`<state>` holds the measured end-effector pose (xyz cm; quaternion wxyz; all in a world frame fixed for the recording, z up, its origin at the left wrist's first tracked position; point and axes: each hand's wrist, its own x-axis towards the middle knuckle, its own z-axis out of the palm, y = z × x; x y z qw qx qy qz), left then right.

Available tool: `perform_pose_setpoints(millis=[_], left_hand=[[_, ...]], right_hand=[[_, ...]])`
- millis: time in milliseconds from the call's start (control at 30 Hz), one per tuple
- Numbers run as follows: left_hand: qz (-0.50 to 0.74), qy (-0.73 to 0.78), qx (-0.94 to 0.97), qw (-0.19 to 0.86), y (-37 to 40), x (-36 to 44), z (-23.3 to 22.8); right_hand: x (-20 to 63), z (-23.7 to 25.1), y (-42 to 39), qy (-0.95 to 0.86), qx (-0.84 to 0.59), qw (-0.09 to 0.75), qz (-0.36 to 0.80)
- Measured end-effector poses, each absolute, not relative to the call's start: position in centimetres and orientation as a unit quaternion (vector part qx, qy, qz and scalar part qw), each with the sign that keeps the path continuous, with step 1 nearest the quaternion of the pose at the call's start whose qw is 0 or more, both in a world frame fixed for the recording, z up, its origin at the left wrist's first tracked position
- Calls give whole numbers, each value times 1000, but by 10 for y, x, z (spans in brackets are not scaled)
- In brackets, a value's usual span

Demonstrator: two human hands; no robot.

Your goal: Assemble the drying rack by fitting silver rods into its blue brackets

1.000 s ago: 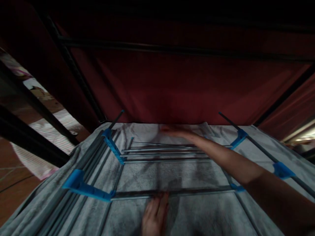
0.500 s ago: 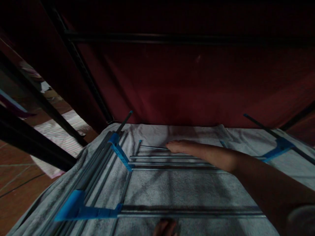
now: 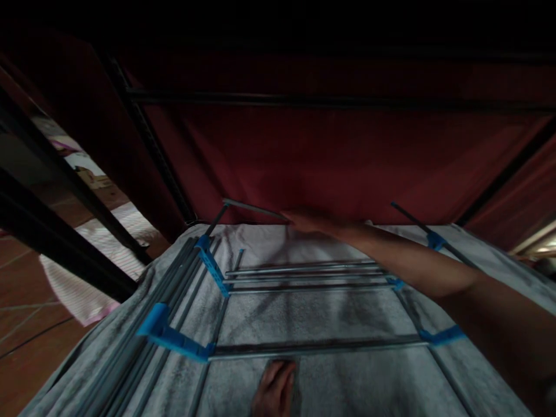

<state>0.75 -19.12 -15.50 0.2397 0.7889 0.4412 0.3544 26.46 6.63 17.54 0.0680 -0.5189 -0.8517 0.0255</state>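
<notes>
Near side of the front crossbar: left hand, fingers curled, just short of the bar; cannot tell whether it holds anything. At the crossbar's left end, a blue bracket. Beyond the crossbar, three parallel bars over grey cloth. Farther beyond: right hand closed around a thin rod, its left end by the tip of a tube; seating unclear, other end hidden. Judgement: line rod up squarely before pressing; brace crossbar against skidding.
</notes>
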Motion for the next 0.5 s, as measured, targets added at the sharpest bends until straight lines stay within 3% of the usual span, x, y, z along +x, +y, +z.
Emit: perform_pose_setpoints(millis=[200,500], left_hand=[[366,462,757,283,-184,4,-140],[377,460,743,308,-179,12,-91]], right_hand=[[259,211,-34,-864,-488,107,-62],[220,178,-116,-890,-417,69,-170]])
